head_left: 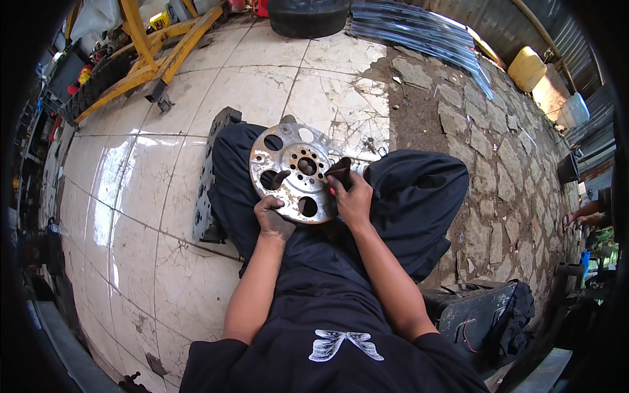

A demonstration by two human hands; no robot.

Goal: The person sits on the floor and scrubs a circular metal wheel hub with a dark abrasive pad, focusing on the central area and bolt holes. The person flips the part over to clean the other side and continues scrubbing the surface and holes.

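A round metal flexplate [298, 203], worn and rust-stained with several large and small holes, lies tilted over my lap. My left hand [275, 219] grips its lower left rim, and a fingertip shows in one of the large holes. At the plate's right side, my right hand [354, 196] pinches a folded dark brown piece that looks like sandpaper [339, 170] against or just over the surface. Something small and red shows by the right fingers, too small to name. The plate hides part of my left fingers.
A grey metal block with holes, like a cylinder head [208, 190], lies beside my left leg. A yellow frame [141, 65] stands far left, a black tub [308, 18] at the back. A dark case [468, 314] is at lower right. Tiles meet stone paving [481, 177].
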